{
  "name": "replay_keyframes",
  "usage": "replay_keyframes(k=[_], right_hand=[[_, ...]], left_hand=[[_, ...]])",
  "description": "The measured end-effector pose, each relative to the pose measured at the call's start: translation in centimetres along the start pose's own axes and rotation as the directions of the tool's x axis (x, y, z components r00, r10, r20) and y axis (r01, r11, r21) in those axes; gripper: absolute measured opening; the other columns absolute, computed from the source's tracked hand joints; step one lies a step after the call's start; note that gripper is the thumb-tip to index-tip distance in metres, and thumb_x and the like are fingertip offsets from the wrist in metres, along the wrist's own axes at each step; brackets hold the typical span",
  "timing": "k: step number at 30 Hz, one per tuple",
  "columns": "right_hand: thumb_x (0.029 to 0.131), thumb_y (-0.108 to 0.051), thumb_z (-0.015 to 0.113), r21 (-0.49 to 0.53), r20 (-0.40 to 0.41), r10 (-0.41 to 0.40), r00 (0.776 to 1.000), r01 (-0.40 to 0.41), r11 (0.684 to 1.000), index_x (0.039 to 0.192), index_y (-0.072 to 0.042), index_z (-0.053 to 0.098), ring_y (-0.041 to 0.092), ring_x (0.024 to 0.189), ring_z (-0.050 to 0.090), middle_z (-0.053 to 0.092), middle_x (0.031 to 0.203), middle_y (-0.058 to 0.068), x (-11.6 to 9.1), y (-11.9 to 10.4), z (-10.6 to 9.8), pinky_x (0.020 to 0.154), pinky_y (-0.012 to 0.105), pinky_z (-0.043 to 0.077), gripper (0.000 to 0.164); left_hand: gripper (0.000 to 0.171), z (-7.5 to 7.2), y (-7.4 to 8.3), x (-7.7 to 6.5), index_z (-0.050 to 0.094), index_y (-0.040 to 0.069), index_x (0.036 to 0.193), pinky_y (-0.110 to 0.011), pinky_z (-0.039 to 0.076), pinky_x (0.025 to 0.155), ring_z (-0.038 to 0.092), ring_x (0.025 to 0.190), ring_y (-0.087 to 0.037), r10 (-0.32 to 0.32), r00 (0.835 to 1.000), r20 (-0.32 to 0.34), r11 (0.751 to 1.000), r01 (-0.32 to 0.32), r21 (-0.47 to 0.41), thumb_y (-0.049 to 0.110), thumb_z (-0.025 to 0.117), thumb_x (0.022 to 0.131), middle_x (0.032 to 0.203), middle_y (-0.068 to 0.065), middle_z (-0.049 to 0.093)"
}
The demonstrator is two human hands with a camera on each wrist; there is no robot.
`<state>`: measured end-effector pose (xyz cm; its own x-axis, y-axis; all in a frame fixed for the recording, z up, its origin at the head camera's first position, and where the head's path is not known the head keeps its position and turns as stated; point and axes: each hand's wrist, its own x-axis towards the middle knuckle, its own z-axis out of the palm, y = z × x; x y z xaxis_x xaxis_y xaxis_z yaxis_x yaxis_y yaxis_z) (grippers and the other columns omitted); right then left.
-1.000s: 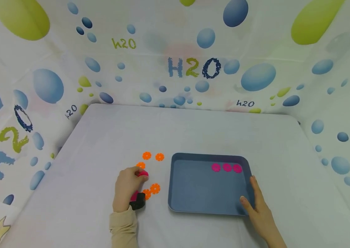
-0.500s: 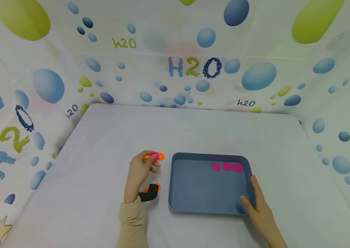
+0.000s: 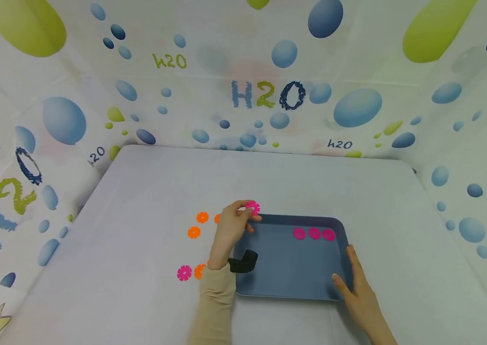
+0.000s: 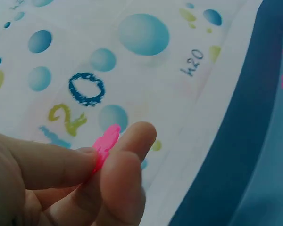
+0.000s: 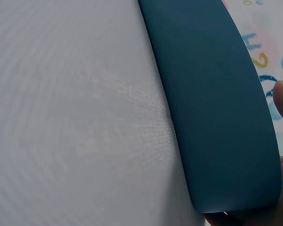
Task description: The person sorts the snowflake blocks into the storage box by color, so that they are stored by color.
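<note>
My left hand (image 3: 229, 229) pinches a pink notched plastic disc (image 3: 253, 207) between thumb and fingers, over the far left corner of a blue-grey tray (image 3: 286, 268). Up close in the left wrist view, the pink disc (image 4: 106, 145) is seen nearly edge-on at the fingertips. My right hand (image 3: 361, 297) holds the tray at its near right side, thumb over the inside and fingers along the outer wall. The right wrist view shows that tray wall (image 5: 212, 108) large. Inside the tray, three pink discs (image 3: 314, 233) lie in a row near the far right corner.
Left of the tray, orange notched discs (image 3: 193, 232) lie on the white tablecloth, some partly hidden by my left arm. Another pink disc (image 3: 184, 272) lies nearer to me. A black strap piece (image 3: 244, 262) juts from my left wrist. Patterned cloth (image 3: 209, 96) surrounds the table.
My left hand has lifted the pink disc from among the orange ones and carried it right and away from me, to the tray's far left corner. My right hand has stayed at the tray.
</note>
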<state>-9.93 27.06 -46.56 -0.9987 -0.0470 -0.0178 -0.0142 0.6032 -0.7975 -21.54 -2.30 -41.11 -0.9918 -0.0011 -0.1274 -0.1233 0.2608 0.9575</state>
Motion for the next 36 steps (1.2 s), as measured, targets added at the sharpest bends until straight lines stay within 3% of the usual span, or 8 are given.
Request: replay_keyframes(k=[5, 11, 16, 19, 25, 32, 36], right_hand=[[0.099, -0.023, 0.054, 0.01, -0.005, 0.01, 1.0, -0.01, 1.0, 0.157, -0.019, 0.0, 0.054, 0.144, 0.007, -0.001, 0.163, 0.019, 0.0, 0.1, 0.2, 0.102, 0.076, 0.017, 0.079], [0.099, -0.024, 0.053, 0.001, -0.001, 0.016, 1.0, -0.016, 1.0, 0.157, -0.019, 0.0, 0.054, 0.144, 0.007, -0.001, 0.163, 0.017, 0.0, 0.2, 0.3, 0.102, 0.077, 0.018, 0.079], [0.099, -0.023, 0.053, -0.002, -0.005, 0.008, 1.0, -0.008, 1.0, 0.157, -0.019, 0.0, 0.054, 0.144, 0.008, -0.001, 0.163, 0.017, 0.1, 0.2, 0.3, 0.101, 0.077, 0.018, 0.079], [0.099, -0.023, 0.053, 0.0, -0.005, 0.008, 1.0, -0.008, 1.0, 0.157, -0.018, 0.0, 0.055, 0.144, 0.007, -0.001, 0.163, 0.018, 0.1, 0.2, 0.2, 0.101, 0.077, 0.018, 0.079], [0.099, -0.023, 0.053, 0.002, -0.006, 0.019, 1.0, -0.019, 1.0, 0.157, -0.019, -0.001, 0.054, 0.144, 0.007, -0.001, 0.163, 0.019, 0.0, 0.3, 0.3, 0.103, 0.076, 0.017, 0.079], [0.099, -0.023, 0.052, 0.001, -0.003, 0.02, 1.0, -0.02, 1.0, 0.157, -0.02, -0.001, 0.055, 0.143, 0.007, -0.001, 0.163, 0.019, 0.0, 0.1, 0.2, 0.103, 0.076, 0.016, 0.079], [0.1, -0.022, 0.052, 0.004, -0.003, 0.007, 1.0, -0.007, 1.0, 0.157, -0.019, -0.002, 0.055, 0.143, 0.006, -0.002, 0.163, 0.019, 0.0, 0.1, 0.1, 0.102, 0.077, 0.016, 0.079]], left_hand=[[0.032, 1.5, 0.3, 0.5, 0.061, 0.005, 0.127, -0.021, 0.025, 0.044, 0.065, 0.069, -0.042, -0.001, 0.999, 0.032, 0.999, 0.0, 0.034, 0.019, 0.052, 0.099, 0.09, -0.009, 0.076], [0.034, 2.7, 0.4, 1.2, 0.062, 0.001, 0.124, -0.021, 0.035, 0.052, 0.067, 0.068, -0.041, -0.011, 0.997, 0.072, 0.999, 0.008, 0.051, 0.022, 0.056, 0.098, 0.091, -0.01, 0.076], [0.029, 4.0, 0.2, 1.5, 0.064, 0.002, 0.119, -0.021, 0.034, 0.048, 0.066, 0.066, -0.042, -0.015, 0.997, 0.073, 0.998, 0.01, 0.067, 0.02, 0.057, 0.097, 0.087, -0.009, 0.076], [0.024, 5.0, -0.3, 1.7, 0.067, 0.005, 0.112, -0.022, 0.034, 0.046, 0.065, 0.061, -0.035, -0.029, 0.998, 0.057, 0.993, 0.022, 0.12, 0.021, 0.059, 0.096, 0.081, -0.005, 0.076], [0.017, 6.8, -1.1, 2.0, 0.069, 0.012, 0.101, -0.025, 0.039, 0.049, 0.062, 0.05, -0.014, -0.079, 0.997, 0.022, 0.959, 0.07, 0.274, 0.026, 0.063, 0.093, 0.072, 0.003, 0.074], [0.01, 7.3, -1.2, 1.8, 0.067, 0.013, 0.086, -0.027, 0.04, 0.048, 0.061, 0.048, -0.012, -0.065, 0.997, -0.036, 0.932, 0.073, 0.354, 0.023, 0.067, 0.089, 0.064, 0.002, 0.07], [0.011, 7.8, -1.4, 1.6, 0.065, 0.015, 0.079, -0.03, 0.041, 0.05, 0.058, 0.051, -0.013, 0.0, 0.996, -0.093, 0.889, 0.043, 0.457, 0.022, 0.07, 0.086, 0.061, 0.002, 0.067]])
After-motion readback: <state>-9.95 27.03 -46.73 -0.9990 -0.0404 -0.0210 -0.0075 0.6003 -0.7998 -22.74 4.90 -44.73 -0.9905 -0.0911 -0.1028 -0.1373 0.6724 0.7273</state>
